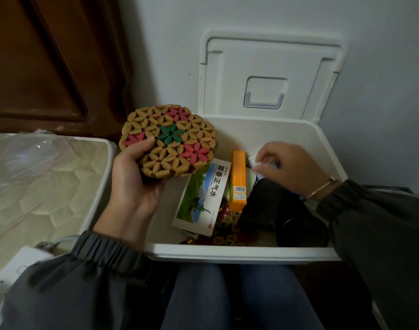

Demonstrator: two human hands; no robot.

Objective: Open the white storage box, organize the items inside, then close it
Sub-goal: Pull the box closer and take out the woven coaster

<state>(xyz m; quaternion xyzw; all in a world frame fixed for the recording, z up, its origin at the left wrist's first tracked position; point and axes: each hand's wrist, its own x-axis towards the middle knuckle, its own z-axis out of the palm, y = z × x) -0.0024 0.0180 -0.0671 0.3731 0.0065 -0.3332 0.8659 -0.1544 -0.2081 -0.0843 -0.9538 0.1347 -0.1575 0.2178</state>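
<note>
The white storage box [227, 254] is smooth moulded plastic with rounded corners. Its lid [270, 75] stands swung up against the pale wall [382, 67] behind, with a square recessed handle in the middle. The left hand [134, 179] curls round the lower edge of a round trivet [172, 139] built from small wooden petal pieces, mostly tan, with pink flowers and one green flower at the centre. It is held above the box's left rim.

Inside lie a flat green-and-white carton [201, 196], a narrow orange carton [238, 179] just beside it, a matte black object [270, 206] to the right, and a second petal-pattern mat [227, 234] beneath them. The right hand [287, 167] is down in the box near the right wall, fingers bunched and pinching a small white item [257, 166], perhaps a paper packet, though it is blurred. A thin bracelet [322, 186] rings that wrist.

The back of the box shows bare white plastic. A quilted mattress [36, 182] under clear plastic sits just beside the box on the left, and the wall is close on the right
</note>
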